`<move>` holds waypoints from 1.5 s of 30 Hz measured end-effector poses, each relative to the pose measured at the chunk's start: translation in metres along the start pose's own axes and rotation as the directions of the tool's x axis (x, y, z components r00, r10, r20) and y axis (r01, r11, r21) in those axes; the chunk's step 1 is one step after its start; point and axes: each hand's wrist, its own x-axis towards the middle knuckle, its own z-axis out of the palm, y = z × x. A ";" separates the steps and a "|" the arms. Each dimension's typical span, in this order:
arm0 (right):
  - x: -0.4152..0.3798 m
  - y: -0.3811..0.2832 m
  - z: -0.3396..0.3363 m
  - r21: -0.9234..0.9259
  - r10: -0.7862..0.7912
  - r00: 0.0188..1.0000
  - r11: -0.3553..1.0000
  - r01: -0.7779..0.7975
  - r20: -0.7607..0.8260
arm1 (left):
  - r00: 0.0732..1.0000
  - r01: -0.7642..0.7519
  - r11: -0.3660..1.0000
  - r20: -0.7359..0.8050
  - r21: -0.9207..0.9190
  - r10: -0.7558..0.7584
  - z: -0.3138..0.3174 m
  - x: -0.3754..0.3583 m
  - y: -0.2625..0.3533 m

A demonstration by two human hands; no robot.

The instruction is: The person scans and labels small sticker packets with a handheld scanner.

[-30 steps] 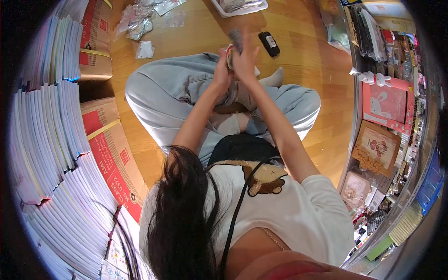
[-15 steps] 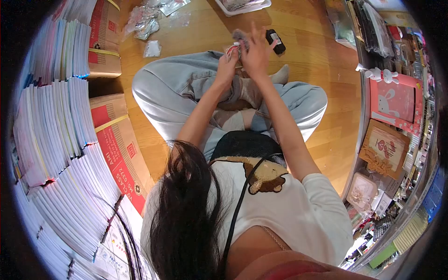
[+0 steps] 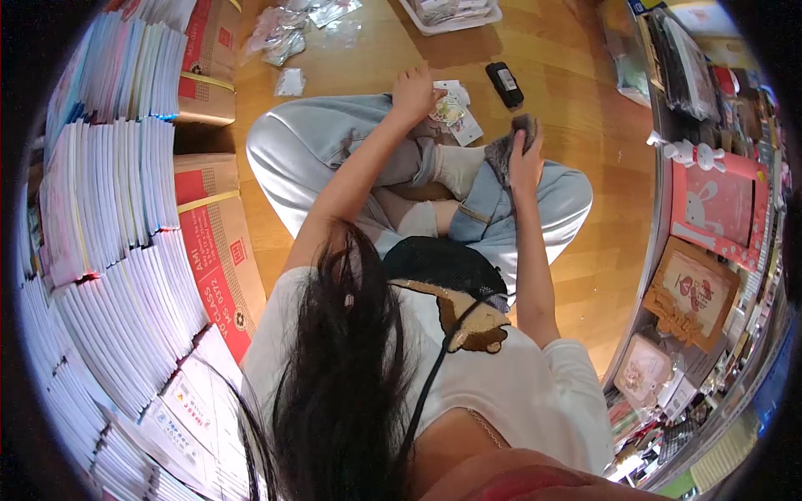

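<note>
My left hand [image 3: 413, 98] is closed beyond my left knee, its fingers curled and its thumb side at the edge of white cards [image 3: 452, 111] with a green and yellow picture or trinket on them. Most of its grip is hidden behind the back of the hand. Over my right shin, my right hand [image 3: 525, 169] is wrapped round a fuzzy grey cloth [image 3: 504, 154], which hangs down on its left side. A black object with a white label [image 3: 505, 84] lies on the wooden floor just beyond the right hand.
Clear plastic packets [image 3: 284, 37] lie on the floor at the far left, near a small white packet [image 3: 290, 82]. A white tray [image 3: 459, 28] holds more packets. Stacked booklets [image 3: 109, 184] and cartons [image 3: 219, 250] line the left; a crowded shelf [image 3: 660, 209] runs along the right.
My hands have moved apart: the right one came back and to the right with the grey cloth. The white cards now show more plainly beside my left hand. The view has shifted slightly.
</note>
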 end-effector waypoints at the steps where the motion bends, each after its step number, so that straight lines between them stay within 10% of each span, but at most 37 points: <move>1: -0.003 -0.002 -0.003 0.056 -0.052 0.998 0.997 0.050 0.046 | 0.999 0.045 0.999 0.023 0.013 -0.045 -0.012 0.006 -0.002; 4: -0.016 -0.014 -0.010 -0.308 -0.250 0.948 0.902 0.301 0.195 | 0.988 0.101 0.991 0.105 0.083 -0.110 -0.032 0.019 -0.039; 8: -0.042 -0.016 -0.006 -0.359 -0.283 0.919 0.856 0.371 0.275 | 0.851 0.186 0.873 0.370 0.450 -0.372 -0.035 0.046 -0.145; 11: -0.045 -0.015 -0.002 -0.297 -0.309 0.931 0.886 0.355 0.192 | 0.778 0.543 0.725 0.071 0.424 -0.624 -0.070 0.058 -0.190; 17: -0.043 -0.014 0.003 -0.291 -0.313 0.933 0.889 0.354 0.180 | 0.762 0.577 0.701 0.032 0.419 -0.647 -0.060 0.048 -0.262; 29: -0.042 -0.016 0.005 -0.317 -0.299 0.940 0.887 0.336 0.163 | 0.847 0.496 0.778 -0.017 0.385 -0.532 -0.083 0.048 -0.217; 35: -0.043 -0.018 0.002 -0.341 -0.281 0.944 0.882 0.325 0.174 | 0.854 0.513 0.858 -0.116 0.026 -0.508 -0.092 0.052 -0.210; 40: -0.044 -0.016 0.004 -0.323 -0.291 0.946 0.890 0.323 0.143 | 0.806 0.314 0.262 0.111 -0.912 -0.581 -0.121 0.057 -0.174; 45: -0.041 -0.011 0.003 -0.174 -0.335 0.938 0.922 0.345 0.083 | 0.938 -0.013 -0.378 0.119 -0.926 -0.325 -0.136 0.016 -0.103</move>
